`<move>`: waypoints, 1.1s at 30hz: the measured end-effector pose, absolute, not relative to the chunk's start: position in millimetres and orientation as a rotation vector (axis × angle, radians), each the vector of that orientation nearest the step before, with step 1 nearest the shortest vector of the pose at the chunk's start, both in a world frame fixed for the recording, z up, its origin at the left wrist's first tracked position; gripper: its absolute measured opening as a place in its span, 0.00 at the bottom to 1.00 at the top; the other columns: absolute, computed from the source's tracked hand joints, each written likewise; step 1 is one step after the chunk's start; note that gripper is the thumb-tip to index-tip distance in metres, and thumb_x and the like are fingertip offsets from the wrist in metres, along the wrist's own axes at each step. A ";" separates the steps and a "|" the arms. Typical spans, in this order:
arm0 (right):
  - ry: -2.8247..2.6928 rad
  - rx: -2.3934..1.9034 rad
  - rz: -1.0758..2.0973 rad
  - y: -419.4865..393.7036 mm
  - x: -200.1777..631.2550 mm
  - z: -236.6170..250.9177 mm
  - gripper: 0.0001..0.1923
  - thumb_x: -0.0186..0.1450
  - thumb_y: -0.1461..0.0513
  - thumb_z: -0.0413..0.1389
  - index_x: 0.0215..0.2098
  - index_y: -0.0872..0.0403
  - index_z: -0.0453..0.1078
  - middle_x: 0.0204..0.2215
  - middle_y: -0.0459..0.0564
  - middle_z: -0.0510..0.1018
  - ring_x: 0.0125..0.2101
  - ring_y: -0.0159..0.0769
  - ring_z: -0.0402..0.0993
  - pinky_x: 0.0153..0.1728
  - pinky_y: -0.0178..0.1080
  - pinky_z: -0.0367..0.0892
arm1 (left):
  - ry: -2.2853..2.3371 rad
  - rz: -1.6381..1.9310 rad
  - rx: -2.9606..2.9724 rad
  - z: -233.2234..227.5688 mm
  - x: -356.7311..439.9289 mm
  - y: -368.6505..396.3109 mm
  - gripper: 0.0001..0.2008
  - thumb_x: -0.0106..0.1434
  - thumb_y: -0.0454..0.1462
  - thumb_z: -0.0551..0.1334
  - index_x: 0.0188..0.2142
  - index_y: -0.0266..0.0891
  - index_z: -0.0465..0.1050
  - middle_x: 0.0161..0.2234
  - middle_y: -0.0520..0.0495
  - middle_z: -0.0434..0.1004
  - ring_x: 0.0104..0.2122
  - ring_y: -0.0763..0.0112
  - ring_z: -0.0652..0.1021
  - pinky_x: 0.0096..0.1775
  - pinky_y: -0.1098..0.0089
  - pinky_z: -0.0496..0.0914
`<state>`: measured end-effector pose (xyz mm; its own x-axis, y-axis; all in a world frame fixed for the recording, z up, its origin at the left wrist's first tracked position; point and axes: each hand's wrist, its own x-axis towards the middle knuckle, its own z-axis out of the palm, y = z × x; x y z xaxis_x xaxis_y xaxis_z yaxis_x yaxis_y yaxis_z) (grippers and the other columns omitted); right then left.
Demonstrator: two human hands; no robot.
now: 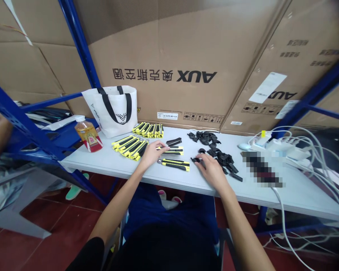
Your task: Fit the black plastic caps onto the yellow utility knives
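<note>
Presently left hand (152, 152) is resting open on a knife (172, 151), steadying it; right hand (211, 171) is pinching a clip (196, 160).

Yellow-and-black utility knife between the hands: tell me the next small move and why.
Probably close the left hand around the utility knife, which lies loose on the white table just beside its fingers. The right hand already rests at the pile of black plastic parts, fingertips at a small black piece, so both items seem ready to meet.

Both arms reach forward, left hand (151, 152) and right hand (211, 170) palm-down.
</note>
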<state>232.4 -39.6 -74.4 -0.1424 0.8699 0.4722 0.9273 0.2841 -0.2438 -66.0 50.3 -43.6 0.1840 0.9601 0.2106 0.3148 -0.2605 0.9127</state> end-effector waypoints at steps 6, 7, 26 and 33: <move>-2.081 -1.585 -0.193 -40.8 228.1 -74.6 0.18 0.78 0.57 0.49 0.58 0.53 0.74 0.48 0.60 0.83 0.50 0.53 0.79 0.50 0.51 0.73 | 0.910 1.368 1.035 -36.7 -78.2 30.1 0.23 0.50 0.46 0.82 0.37 0.34 0.82 0.28 0.51 0.78 0.21 0.78 0.75 0.24 0.75 0.70; -2.077 -1.578 -0.200 -41.1 227.7 -75.1 0.18 0.78 0.57 0.49 0.58 0.54 0.74 0.48 0.60 0.83 0.50 0.53 0.79 0.51 0.50 0.73 | 0.862 1.406 0.926 -35.3 -79.1 26.9 0.22 0.49 0.44 0.83 0.37 0.34 0.82 0.30 0.51 0.79 0.22 0.78 0.76 0.25 0.76 0.72; -1.294 -1.235 0.473 -82.9 151.9 -28.3 0.22 0.74 0.50 0.58 0.60 0.51 0.79 0.33 0.50 0.83 0.30 0.38 0.78 0.35 0.41 0.75 | 0.613 1.387 0.676 -21.3 -39.6 -24.0 0.22 0.51 0.37 0.83 0.42 0.32 0.82 0.31 0.52 0.78 0.24 0.82 0.75 0.26 0.78 0.75; -1.283 -1.103 0.744 -102.6 138.4 -12.7 0.20 0.72 0.50 0.62 0.56 0.50 0.80 0.27 0.46 0.82 0.25 0.35 0.74 0.35 0.42 0.75 | 0.490 1.262 0.792 -15.9 -28.7 -46.0 0.23 0.61 0.49 0.76 0.47 0.35 0.81 0.32 0.50 0.79 0.20 0.77 0.75 0.21 0.73 0.73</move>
<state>138.4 -102.6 -12.7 0.1795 0.9148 0.3617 0.1408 0.3400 -0.9298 -28.7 -46.0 -15.9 0.2570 0.9619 0.0928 -0.6468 0.0999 0.7561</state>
